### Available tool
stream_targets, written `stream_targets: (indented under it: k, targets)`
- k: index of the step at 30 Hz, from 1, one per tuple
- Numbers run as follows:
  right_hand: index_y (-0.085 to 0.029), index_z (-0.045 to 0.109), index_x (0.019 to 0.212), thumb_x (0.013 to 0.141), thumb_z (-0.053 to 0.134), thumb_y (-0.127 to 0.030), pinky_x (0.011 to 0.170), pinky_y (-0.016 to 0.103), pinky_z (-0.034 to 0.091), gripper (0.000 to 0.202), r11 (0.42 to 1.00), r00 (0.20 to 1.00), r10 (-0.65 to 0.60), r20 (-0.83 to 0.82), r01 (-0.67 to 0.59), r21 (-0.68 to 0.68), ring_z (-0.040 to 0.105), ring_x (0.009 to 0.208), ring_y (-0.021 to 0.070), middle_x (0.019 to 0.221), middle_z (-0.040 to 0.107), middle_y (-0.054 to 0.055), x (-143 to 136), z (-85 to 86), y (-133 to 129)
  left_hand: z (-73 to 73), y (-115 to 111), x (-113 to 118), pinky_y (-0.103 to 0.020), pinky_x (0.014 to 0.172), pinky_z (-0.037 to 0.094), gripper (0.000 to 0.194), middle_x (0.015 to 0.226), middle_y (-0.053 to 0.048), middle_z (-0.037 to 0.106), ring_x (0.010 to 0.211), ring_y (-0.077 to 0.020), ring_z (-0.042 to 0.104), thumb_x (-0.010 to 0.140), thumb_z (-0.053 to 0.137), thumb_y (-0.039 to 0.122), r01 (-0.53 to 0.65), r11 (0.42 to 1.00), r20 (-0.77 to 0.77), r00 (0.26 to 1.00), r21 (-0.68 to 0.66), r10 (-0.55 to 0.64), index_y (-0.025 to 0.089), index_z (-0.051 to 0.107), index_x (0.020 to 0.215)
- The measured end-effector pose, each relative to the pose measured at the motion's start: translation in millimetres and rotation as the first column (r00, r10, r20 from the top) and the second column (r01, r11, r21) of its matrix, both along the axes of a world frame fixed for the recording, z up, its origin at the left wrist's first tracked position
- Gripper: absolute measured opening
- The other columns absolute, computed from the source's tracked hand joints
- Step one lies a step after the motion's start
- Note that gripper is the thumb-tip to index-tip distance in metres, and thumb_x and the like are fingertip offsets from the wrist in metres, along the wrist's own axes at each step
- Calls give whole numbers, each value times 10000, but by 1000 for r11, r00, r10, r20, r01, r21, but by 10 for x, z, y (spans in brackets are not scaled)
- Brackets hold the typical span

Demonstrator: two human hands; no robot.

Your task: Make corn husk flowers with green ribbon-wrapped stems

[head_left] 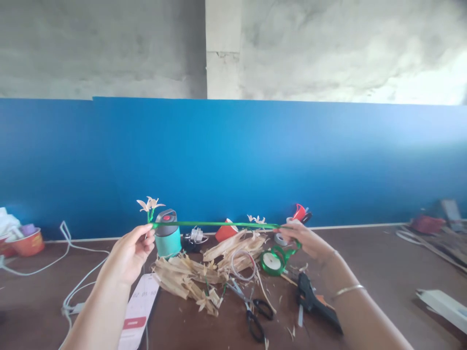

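Observation:
Between my two raised hands a strip of green tape (219,224) is stretched taut and nearly level. My left hand (136,248) pinches the stem of a small pale flower spray (150,204), where the tape's left end meets the green-wrapped stem. At the other end my right hand (306,240) grips the tape between its fingers. A green tape roll (273,261) with a white core stands on the table just below my right hand. Dried tan husks (182,277) lie beneath the stretched strip, with finished-looking pale flowers (209,304) among them.
Scissors (251,311) with black handles and a black glue gun (315,301) lie in front. A phone (140,311) is under my left forearm. A teal flask (168,238) stands behind; white cables (67,291) run at left. A blue partition (233,160) bounds the table.

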State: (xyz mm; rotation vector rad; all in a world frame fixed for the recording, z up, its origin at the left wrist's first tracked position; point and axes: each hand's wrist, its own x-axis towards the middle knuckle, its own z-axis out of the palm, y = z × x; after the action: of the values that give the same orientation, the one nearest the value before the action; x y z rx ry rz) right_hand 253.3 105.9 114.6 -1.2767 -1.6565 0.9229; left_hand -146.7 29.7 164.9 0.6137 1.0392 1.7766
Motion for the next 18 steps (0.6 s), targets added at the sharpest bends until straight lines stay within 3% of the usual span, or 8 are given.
stream_targets:
  k: [2, 3, 5, 9, 12, 15, 18]
  targets:
    - [-157, 680, 706, 608, 674, -259, 672, 355, 451, 141, 999, 997, -35, 72, 34, 17, 576, 707, 219, 688, 632, 70, -122, -78, -25, -2, -24, 58, -131, 352, 339, 98, 480, 42, 513, 393, -35, 411, 560, 651, 105, 35, 999, -1, 999, -15, -35, 130, 558, 544]
    - [-154, 689, 737, 567, 684, -178, 751, 377, 446, 172, 998, 994, -49, 96, 45, 42, 584, 819, 253, 788, 658, 99, -219, -105, -63, -27, -48, 114, -133, 346, 331, 118, 481, 39, 512, 392, -38, 414, 556, 660, 114, 61, 998, -4, 998, -27, -62, 132, 545, 535]
    - [-156, 696, 822, 608, 619, -112, 890, 418, 396, 232, 992, 991, -63, 118, 50, 114, 534, 1030, 293, 1009, 649, 137, -480, -131, -196, -125, -118, 276, -148, 343, 324, 142, 472, 35, 507, 390, -50, 419, 550, 688, 136, 113, 992, -22, 993, -58, -114, 129, 547, 530]
    - [-215, 660, 1037, 772, 520, -178, 935, 389, 408, 303, 979, 990, 78, 121, -99, 179, 570, 1036, 229, 1114, 651, 63, -1146, -146, -621, -421, -286, 683, -155, 395, 327, 245, 431, 48, 485, 389, -48, 404, 609, 707, 267, 276, 957, -192, 938, -91, -289, 139, 530, 500]
    - [-193, 540, 1217, 802, 565, -249, 966, 377, 393, 420, 938, 967, 254, -29, -239, 252, 527, 1120, 227, 1215, 596, 85, -1535, -221, -895, -619, -370, 898, -162, 411, 312, 223, 455, 47, 510, 408, -57, 420, 609, 711, 261, 332, 936, -205, 914, -119, -350, 145, 538, 532]
    - [-178, 549, 1130, 796, 571, -225, 807, 318, 463, 338, 936, 963, 244, -117, -202, 288, 600, 869, 188, 931, 662, 44, -1675, -357, -1004, -761, -390, 961, -175, 421, 314, 195, 470, 42, 530, 419, -73, 443, 601, 715, 254, 330, 936, -205, 914, -126, -350, 150, 554, 565]
    - [-174, 585, 935, 842, 513, -253, 691, 266, 434, 142, 945, 980, 175, -97, -139, 297, 545, 722, 157, 775, 608, 12, -1631, -497, -985, -878, -369, 946, -173, 417, 302, 227, 439, 48, 507, 408, -71, 432, 596, 727, 261, 326, 939, -197, 919, -110, -342, 152, 539, 532]
